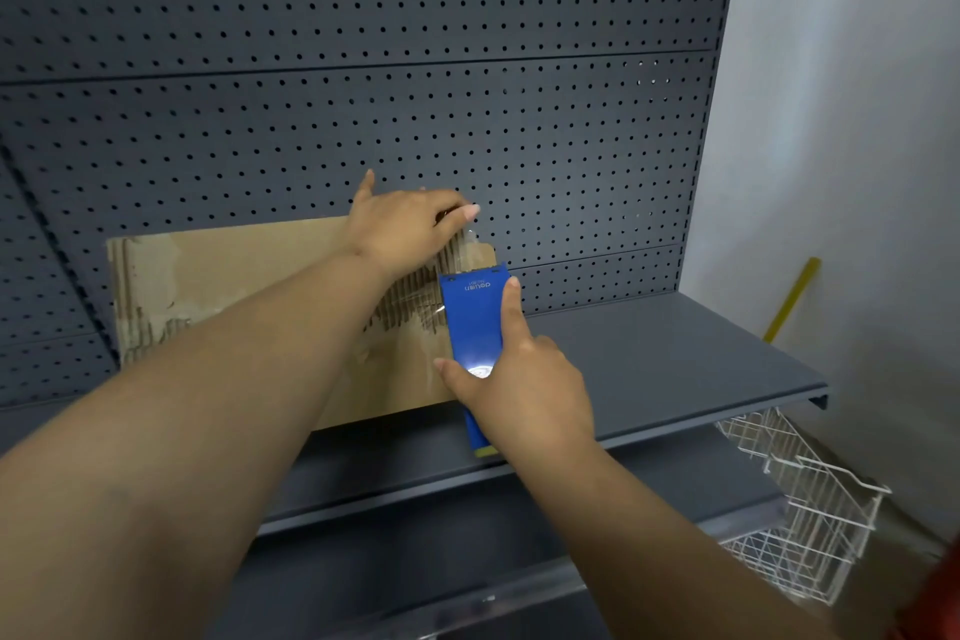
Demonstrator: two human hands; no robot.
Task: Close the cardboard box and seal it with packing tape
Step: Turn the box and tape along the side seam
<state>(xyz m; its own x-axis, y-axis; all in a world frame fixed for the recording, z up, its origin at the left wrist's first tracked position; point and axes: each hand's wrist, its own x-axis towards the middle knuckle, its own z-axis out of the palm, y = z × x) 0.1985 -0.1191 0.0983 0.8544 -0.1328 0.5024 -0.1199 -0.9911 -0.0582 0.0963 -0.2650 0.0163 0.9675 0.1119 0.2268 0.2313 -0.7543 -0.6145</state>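
A brown cardboard box (234, 270) with a torn, ribbed top surface sits on a grey shelf. My left hand (402, 226) lies on the box's far right corner, with its fingers pinching a strip of clear tape (470, 244). My right hand (524, 392) grips a blue tape dispenser (475, 317), index finger stretched along its side. The dispenser's upper end sits against the right edge of the box, just below my left hand. Clear tape glints over the torn patch between the two hands.
The grey metal shelf (649, 369) runs out to the right of the box. A dark pegboard wall (415, 68) stands behind it. White wire baskets (800, 499) hang below at the right. A yellow stick (792, 299) leans on the white wall.
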